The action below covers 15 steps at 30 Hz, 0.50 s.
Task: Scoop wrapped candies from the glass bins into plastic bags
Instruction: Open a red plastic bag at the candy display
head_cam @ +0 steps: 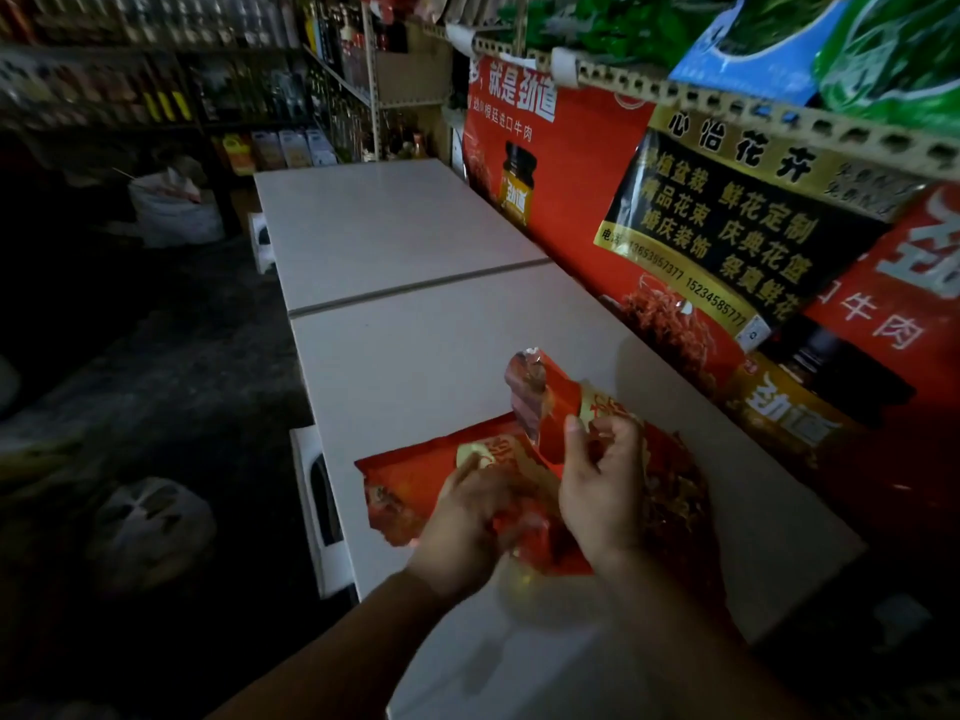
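Observation:
Both my hands work at red plastic bags with gold print over a white chest freezer lid (pixel 405 366). My left hand (pixel 467 517) grips the crumpled lower part of a red bag (pixel 556 418). My right hand (pixel 602 480) pinches the same bag's upper edge, whose opened mouth stands up above my fingers. Another flat red bag (pixel 400 480) lies on the lid under my left hand. No candy bins are in view.
A second white freezer lid (pixel 374 226) lies beyond a seam. Red and black posters (pixel 727 226) cover the wall on the right, under a shelf of green packets (pixel 893 54). Shelves of bottles (pixel 156 85) and white sacks (pixel 171 210) stand in the dark aisle at left.

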{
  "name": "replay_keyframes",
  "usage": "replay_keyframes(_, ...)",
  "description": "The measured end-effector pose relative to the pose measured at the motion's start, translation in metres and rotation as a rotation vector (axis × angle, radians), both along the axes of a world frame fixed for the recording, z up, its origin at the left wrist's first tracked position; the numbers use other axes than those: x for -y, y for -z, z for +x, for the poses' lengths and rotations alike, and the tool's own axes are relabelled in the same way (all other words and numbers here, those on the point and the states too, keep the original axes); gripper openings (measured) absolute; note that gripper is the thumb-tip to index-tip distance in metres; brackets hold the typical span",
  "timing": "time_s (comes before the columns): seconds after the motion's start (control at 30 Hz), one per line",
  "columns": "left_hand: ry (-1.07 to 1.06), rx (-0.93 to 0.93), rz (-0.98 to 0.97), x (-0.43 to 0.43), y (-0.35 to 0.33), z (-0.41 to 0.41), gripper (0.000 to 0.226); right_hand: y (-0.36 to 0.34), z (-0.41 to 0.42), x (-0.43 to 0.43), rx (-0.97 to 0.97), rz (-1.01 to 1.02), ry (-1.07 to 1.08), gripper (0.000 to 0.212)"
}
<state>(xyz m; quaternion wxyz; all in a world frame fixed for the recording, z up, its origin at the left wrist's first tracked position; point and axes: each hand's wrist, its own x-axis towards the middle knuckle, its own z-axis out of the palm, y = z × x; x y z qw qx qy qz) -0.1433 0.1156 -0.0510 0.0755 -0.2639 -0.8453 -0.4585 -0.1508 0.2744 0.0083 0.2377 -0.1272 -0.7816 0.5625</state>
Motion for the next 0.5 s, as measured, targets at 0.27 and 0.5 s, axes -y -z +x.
replay_keyframes(0.27, -0.436, 0.678, 0.836, -0.011, -0.032, -0.034, 0.013, 0.022, -0.005, -0.012, 0.347, 0.206, -0.492, 0.096)
replay_keyframes(0.5, -0.247, 0.730, 0.954, 0.001, -0.035, -0.036, 0.023, 0.022, -0.015, -0.043, 0.293, 0.447, -0.488, 0.074)
